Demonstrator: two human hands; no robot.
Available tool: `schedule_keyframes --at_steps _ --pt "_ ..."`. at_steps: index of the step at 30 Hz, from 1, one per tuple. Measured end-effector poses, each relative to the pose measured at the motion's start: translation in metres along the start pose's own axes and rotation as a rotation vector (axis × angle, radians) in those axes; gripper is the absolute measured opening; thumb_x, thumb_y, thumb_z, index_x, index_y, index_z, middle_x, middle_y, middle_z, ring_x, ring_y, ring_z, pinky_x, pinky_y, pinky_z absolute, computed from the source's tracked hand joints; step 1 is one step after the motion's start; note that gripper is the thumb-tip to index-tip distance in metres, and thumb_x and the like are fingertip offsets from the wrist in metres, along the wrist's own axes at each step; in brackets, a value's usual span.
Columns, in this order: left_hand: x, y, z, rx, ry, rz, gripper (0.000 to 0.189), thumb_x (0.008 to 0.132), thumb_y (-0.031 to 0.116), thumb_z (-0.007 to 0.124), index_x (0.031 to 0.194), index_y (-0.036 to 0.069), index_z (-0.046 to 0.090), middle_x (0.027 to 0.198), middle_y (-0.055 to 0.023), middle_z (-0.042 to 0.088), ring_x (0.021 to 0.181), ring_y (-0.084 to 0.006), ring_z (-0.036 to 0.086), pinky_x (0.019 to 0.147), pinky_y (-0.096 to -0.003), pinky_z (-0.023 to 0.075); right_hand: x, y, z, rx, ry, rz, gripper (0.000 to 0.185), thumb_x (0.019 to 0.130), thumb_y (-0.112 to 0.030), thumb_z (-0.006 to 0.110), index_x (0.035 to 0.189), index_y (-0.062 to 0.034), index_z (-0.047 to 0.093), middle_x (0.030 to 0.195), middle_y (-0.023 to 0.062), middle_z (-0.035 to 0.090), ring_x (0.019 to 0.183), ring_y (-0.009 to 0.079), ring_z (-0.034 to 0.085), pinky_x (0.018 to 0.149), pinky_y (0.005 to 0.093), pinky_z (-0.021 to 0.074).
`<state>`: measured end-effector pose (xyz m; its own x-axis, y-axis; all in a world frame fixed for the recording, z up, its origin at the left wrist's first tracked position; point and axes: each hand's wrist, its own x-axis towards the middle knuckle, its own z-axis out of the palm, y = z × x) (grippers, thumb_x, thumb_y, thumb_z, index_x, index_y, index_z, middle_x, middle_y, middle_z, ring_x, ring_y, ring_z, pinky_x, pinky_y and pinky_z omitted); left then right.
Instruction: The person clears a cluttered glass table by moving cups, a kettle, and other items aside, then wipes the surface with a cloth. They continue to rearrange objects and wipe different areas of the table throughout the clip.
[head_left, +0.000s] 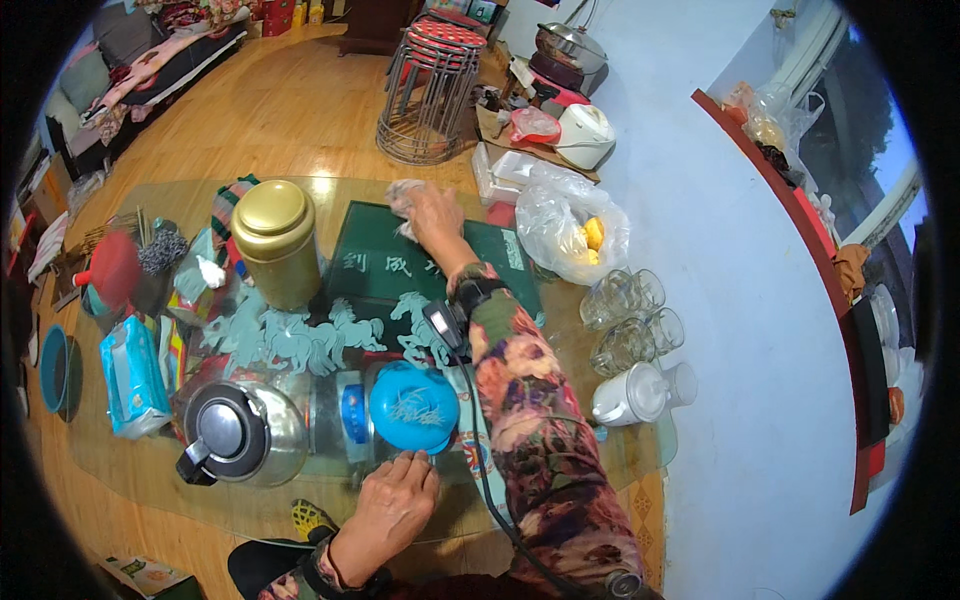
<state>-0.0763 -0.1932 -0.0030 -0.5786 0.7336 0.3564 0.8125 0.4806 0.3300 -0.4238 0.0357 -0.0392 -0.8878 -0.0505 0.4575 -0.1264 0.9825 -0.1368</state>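
Observation:
My right hand (437, 221) presses a pale crumpled cloth (405, 196) onto the far edge of a dark green panel (360, 232) that bears white characters. The sleeved right forearm reaches across a glass tabletop (187, 499) decorated with pale running horses (300, 337). Close to the front edge, my left hand (397, 491) rests with its fingers together and bent; its palm side is hidden. Just beyond those fingertips sits a blue plastic bowl (414, 401), with thin pale strands on its surface. A glass kettle (240, 435) with a dark lid stands left of the bowl.
A gold canister (276, 244) rises left of the panel. Farther left lies a blue tissue pack (135, 375). Along the right stand glass mugs (622, 345), a white teapot (630, 394) and a plastic bag (547, 225) holding yellow items. Stacked stools (431, 90) stand beyond the table.

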Motion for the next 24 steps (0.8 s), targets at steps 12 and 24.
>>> schedule_keyframes --at_steps 12,24 --pt "0.0 0.004 0.0 0.012 -0.02 -0.021 0.015 0.077 0.007 0.064 0.088 -0.004 0.065 0.106 -0.0206 0.067 0.094 -0.0301 0.065 0.072 -0.0374 0.0551 0.003 0.067 -0.016 -0.141 -0.121 0.564 0.031 0.094 -0.024 0.063 0.119 -0.0089 0.072 0.131 0.0145 0.054 0.122 0.0411 0.053 0.087 0.0544 0.0545" --pt "-0.013 0.016 0.0 0.051 -0.136 -0.07 0.026 0.079 0.005 0.06 0.102 -0.006 0.063 0.12 -0.0238 0.063 0.107 -0.0359 0.063 0.08 -0.0427 0.055 -0.091 0.07 -0.074 -0.29 -0.066 0.562 0.029 0.092 -0.02 0.065 0.117 -0.0082 0.071 0.126 0.0136 0.056 0.119 0.038 0.058 0.087 0.0482 0.0568"
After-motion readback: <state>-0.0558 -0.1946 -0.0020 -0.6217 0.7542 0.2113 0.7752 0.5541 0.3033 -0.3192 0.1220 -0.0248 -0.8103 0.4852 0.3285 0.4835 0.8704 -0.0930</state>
